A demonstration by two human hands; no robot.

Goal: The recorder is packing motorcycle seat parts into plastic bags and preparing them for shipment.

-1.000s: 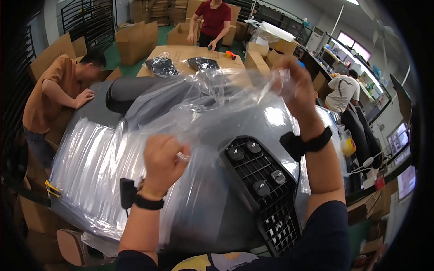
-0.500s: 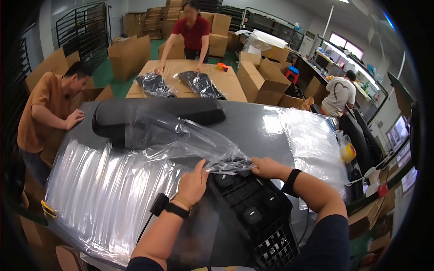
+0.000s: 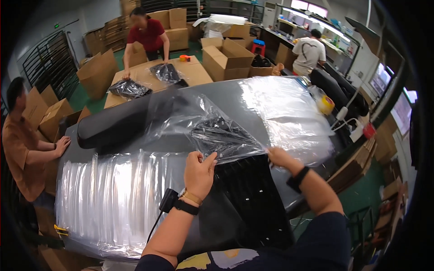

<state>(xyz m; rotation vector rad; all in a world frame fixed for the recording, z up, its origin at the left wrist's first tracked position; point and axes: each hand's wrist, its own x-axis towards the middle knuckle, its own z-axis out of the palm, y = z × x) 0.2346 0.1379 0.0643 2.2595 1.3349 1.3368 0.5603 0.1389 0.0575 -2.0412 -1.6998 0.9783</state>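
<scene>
A clear plastic bag is stretched over the far end of a long black plastic panel that lies on the dark table in front of me. My left hand pinches the near left edge of the bag's mouth. At the right corner of that mouth, my right hand grips the film and pulls it taut. Through the film the panel's covered end shows dark and ribbed; its near part is bare. Beyond the left side of the bag rests a long black padded piece, partly under the film.
Flat clear bags are layered at the left, and more bags lie at the right. A tape roll sits past them. One co-worker's hand rests on the table's left edge; another person handles wrapped black pieces on cardboard.
The bag has come over the panel's far end, and the panel now shows a smoother face instead of its gridded one. My view has shifted to the right.
</scene>
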